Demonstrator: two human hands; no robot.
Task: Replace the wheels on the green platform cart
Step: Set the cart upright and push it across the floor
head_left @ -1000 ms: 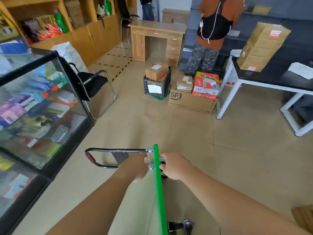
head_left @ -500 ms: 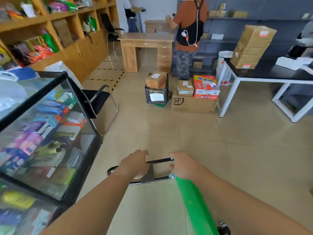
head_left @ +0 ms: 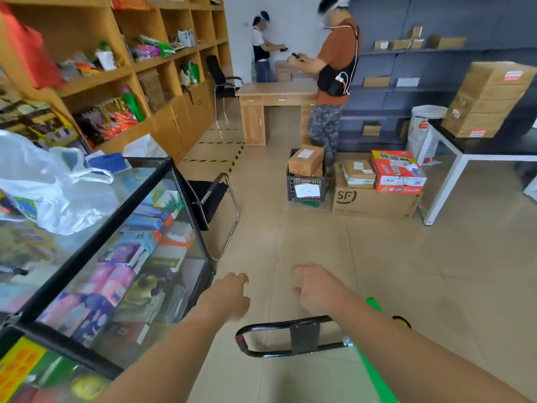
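Two bare hands hover in the air over the tiled floor [head_left: 363,257], neither one holding anything: the left hand [head_left: 229,298] at about 7 o'clock in view and the right hand [head_left: 318,289] at about 6 o'clock, both with fingers loosely curled and somewhat blurred. The green platform cart [head_left: 377,379] lies at 5 o'clock from the hands, its green deck seen edge-on and running down to the bottom of the view under the right forearm. Its black loop handle [head_left: 270,325] sits at 6 o'clock from the hands, just below them and apart from both, with a dark plate [head_left: 303,337] across the loop. A dark rounded part [head_left: 402,320] shows beside the deck at 4 o'clock from the right hand; it is too blurred to tell what it is. At 9 o'clock stands a glass display counter [head_left: 96,238] with a white plastic bag [head_left: 58,196] on top. At 12 o'clock, well apart, a carton marked SF [head_left: 372,202] rests on the floor.
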